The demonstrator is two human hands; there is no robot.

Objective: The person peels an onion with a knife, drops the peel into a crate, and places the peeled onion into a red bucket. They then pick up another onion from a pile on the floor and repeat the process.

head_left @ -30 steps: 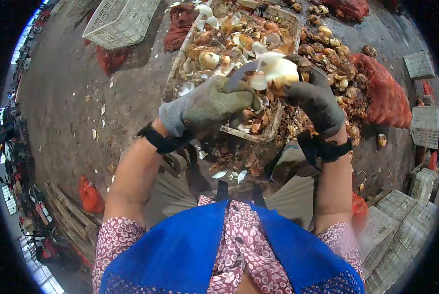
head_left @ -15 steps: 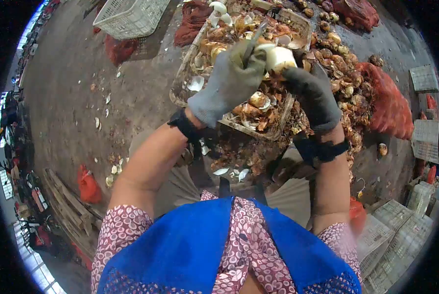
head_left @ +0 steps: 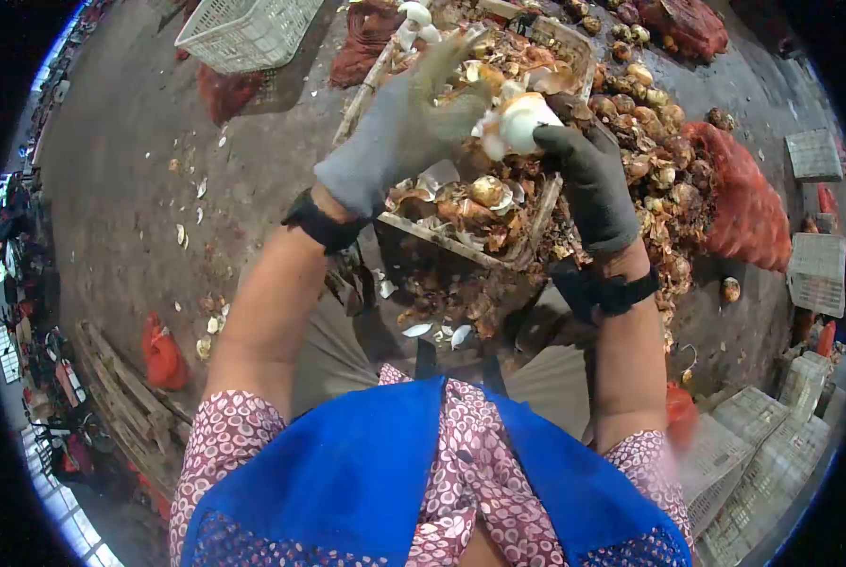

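Observation:
My right hand (head_left: pixel 591 184), in a dark grey glove, is closed on a partly peeled onion (head_left: pixel 525 123). Its bare side is smooth and white, with some brown at the top. Just left of the onion is my left hand (head_left: pixel 399 128) in a grey glove, its fingers smeared by motion. Whether a knife is still in that hand does not show clearly. Below both hands lies a shallow crate (head_left: pixel 442 238) filled with brown skins, white peel pieces and onions; the hands hide part of it.
A heap of unpeeled onions (head_left: pixel 664 118) spills along the crate's right side, against a red mesh sack (head_left: pixel 746 203). A white plastic basket (head_left: pixel 248 38) stands at the upper left. Stacked crates (head_left: pixel 759 444) are at the lower right, wooden planks (head_left: pixel 125 406) at the lower left.
My left hand, which held a small knife against the onion, has swung left and blurred. The onion has turned and shifted slightly left with my right hand.

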